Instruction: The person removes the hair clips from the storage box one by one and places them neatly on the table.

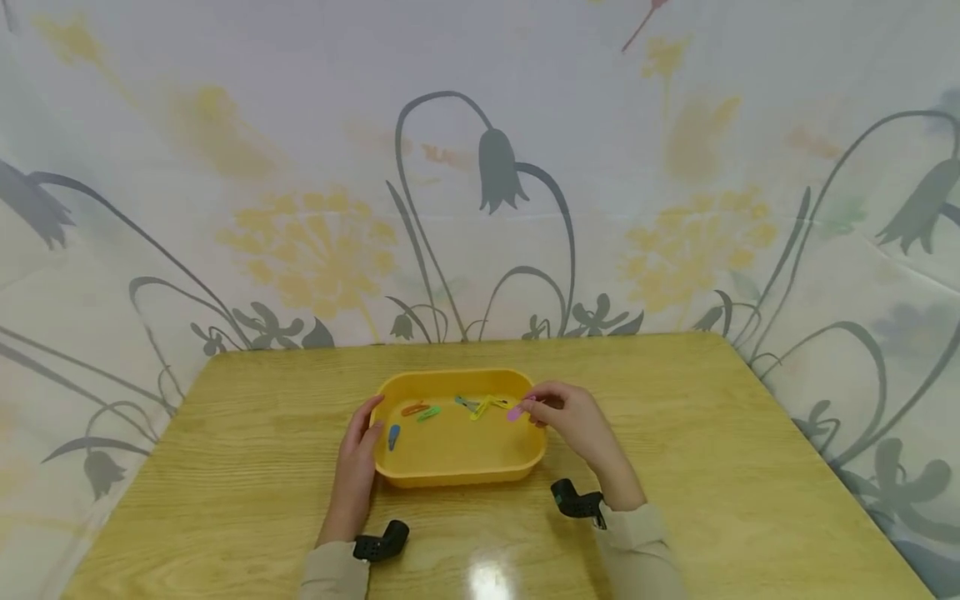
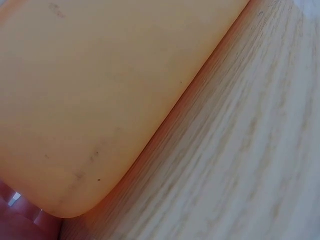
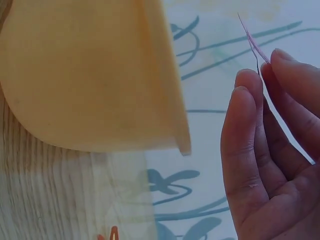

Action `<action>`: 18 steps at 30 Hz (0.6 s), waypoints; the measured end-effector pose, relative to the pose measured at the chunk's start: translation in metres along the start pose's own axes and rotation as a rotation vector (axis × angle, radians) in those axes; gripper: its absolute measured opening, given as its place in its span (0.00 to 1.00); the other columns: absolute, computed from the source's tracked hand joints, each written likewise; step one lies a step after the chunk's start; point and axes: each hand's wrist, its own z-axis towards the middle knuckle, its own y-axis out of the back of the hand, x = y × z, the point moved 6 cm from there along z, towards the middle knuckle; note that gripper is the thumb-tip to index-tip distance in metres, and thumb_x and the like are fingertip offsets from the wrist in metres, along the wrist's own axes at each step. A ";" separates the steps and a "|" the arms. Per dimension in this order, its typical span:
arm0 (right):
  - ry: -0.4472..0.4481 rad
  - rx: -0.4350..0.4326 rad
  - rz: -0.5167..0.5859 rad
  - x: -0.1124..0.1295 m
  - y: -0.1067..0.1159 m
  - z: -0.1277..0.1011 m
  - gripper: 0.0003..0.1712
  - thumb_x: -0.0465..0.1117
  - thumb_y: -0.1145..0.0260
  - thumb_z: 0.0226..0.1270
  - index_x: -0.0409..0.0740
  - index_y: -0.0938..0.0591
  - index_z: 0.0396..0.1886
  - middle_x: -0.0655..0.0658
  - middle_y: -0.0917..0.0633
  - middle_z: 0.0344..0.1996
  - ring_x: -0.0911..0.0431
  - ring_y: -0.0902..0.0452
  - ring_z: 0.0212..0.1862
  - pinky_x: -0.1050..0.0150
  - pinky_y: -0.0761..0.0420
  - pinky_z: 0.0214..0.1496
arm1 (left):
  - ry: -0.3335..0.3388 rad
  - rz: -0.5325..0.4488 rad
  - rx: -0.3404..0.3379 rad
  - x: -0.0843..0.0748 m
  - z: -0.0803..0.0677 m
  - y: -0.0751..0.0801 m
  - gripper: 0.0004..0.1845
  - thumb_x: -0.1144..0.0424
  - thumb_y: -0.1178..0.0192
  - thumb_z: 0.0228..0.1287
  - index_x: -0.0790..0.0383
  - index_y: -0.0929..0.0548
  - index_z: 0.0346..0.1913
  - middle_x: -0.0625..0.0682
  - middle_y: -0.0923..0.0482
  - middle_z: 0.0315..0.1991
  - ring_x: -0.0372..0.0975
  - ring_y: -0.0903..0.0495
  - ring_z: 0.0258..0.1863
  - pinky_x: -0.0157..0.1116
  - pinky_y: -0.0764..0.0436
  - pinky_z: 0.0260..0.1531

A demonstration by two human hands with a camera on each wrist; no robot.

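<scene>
A yellow plastic tray stands on the table. At its left end my left hand grips the rim; in the left wrist view only part of that hand shows beside the tray wall. My right hand pinches a pink snap hair clip over the tray's right end. Edge-on in the right wrist view, the pink clip has its two thin parts spread, held between thumb and fingertips. Inside the tray lie a blue clip, an orange clip, a green clip, a grey-blue clip and yellow clips.
The wooden table reaches out on both sides of the tray. Behind it hangs a white cloth with printed grey and yellow flowers. Black wrist cameras sit at both sleeve cuffs.
</scene>
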 end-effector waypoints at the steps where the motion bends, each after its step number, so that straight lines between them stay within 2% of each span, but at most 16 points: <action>1: 0.001 0.004 -0.007 -0.001 -0.001 0.001 0.10 0.46 0.39 0.64 0.48 0.18 0.40 0.43 0.17 0.37 0.50 0.21 0.37 0.56 0.20 0.42 | 0.001 0.003 -0.002 0.000 0.000 0.000 0.20 0.59 0.60 0.73 0.48 0.35 0.65 0.45 0.50 0.71 0.36 0.54 0.71 0.42 0.50 0.69; 6: -0.004 0.010 -0.035 -0.003 -0.004 0.001 0.08 0.46 0.40 0.64 0.50 0.19 0.38 0.40 0.18 0.38 0.51 0.21 0.37 0.61 0.20 0.41 | 0.032 -0.011 0.007 -0.001 0.000 -0.001 0.20 0.61 0.61 0.73 0.47 0.36 0.65 0.44 0.51 0.72 0.35 0.55 0.71 0.41 0.51 0.69; 11: 0.024 -0.009 -0.074 -0.002 -0.001 0.001 0.09 0.47 0.40 0.64 0.49 0.19 0.38 0.40 0.17 0.35 0.54 0.23 0.33 0.58 0.20 0.39 | 0.052 -0.029 0.020 0.000 0.001 -0.001 0.20 0.61 0.62 0.73 0.47 0.37 0.66 0.43 0.53 0.72 0.35 0.55 0.71 0.41 0.50 0.69; 18: -0.015 -0.043 -0.060 -0.006 0.005 0.001 0.12 0.49 0.39 0.63 0.48 0.18 0.39 0.46 0.17 0.37 0.56 0.22 0.35 0.55 0.19 0.42 | 0.024 -0.023 0.019 0.000 0.001 0.000 0.20 0.60 0.61 0.73 0.46 0.36 0.65 0.44 0.51 0.72 0.33 0.54 0.70 0.39 0.51 0.69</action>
